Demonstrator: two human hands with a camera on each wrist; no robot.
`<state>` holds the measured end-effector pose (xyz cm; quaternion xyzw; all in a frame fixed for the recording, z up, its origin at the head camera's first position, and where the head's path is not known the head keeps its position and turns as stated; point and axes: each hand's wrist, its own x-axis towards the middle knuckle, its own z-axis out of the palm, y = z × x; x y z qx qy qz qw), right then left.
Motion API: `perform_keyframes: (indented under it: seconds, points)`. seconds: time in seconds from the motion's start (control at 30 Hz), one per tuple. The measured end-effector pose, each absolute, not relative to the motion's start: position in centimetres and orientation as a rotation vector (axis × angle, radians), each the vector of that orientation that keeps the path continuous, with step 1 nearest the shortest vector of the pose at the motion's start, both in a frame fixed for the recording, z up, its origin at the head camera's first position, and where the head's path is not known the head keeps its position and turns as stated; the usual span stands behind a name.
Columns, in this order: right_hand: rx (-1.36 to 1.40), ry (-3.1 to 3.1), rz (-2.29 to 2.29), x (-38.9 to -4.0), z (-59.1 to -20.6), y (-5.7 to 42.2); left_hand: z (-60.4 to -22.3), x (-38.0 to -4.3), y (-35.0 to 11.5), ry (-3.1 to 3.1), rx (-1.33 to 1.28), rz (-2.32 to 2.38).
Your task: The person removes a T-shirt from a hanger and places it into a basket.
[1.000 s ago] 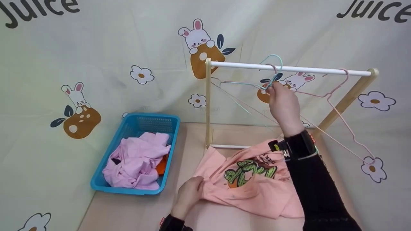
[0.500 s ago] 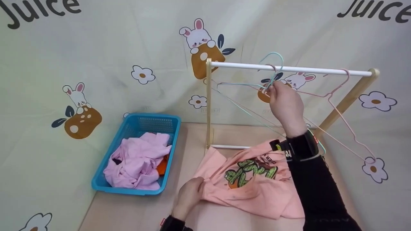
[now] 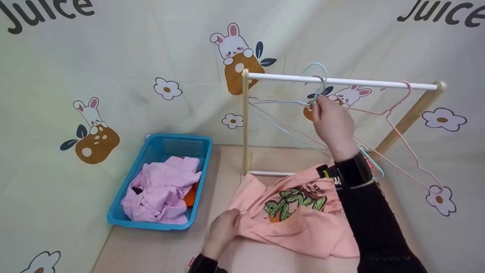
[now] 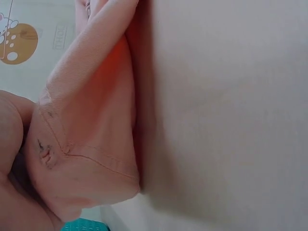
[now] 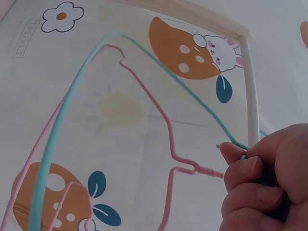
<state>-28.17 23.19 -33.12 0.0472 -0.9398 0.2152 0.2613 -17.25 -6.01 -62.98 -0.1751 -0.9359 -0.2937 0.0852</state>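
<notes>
In the head view my right hand [image 3: 333, 123] grips a mint-green wire hanger [image 3: 314, 64] just below its hook, which overlaps the rack's white top rail [image 3: 280, 77]. The right wrist view shows the fingers curled round the neck of this hanger [image 5: 43, 183]. A peach-pink shirt [image 3: 322, 237] with a green cactus print lies crumpled on the table below. My left hand [image 3: 221, 231] pinches its left edge, thumb on top. Close up in the left wrist view, the shirt's seamed fabric [image 4: 96, 173] is folded beside the left hand [image 4: 12, 130].
Two pink wire hangers hang from the rail, one at the right [image 3: 402, 137]. Wooden posts [image 3: 245, 125] hold the rack up behind the shirt. A blue basket [image 3: 151, 226] with a lilac garment [image 3: 166, 189] and orange cloth [image 3: 192, 195] stands at the left.
The right hand has shifted slightly left with the mint-green hanger, and the hanger's lower right corner now shows beyond the wrist. The left hand and shirt have not visibly moved.
</notes>
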Motion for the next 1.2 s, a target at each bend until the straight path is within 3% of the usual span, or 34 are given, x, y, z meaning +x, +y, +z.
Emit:
perform_keyframes:
  seconds: [0.37, 0.7, 0.93, 1.2]
  points:
    - [0.152, -2.609, 0.525, -28.5, -35.9, 21.8, -62.9, -17.1, -2.9, -2.719, -0.490, -0.685]
    - [0.448, -2.223, 0.583, -22.8, -38.0, 21.6, -62.0, -17.5, 5.5, -3.013, -0.691, -0.541]
    - [0.639, -2.188, 0.789, -18.4, -43.3, 22.1, -63.8, -18.8, 8.0, -3.181, -0.572, -0.466]
    - [0.633, -2.298, 0.808, -17.1, -50.1, 25.0, -64.1, -18.8, 8.8, -3.184, -0.478, -0.521]
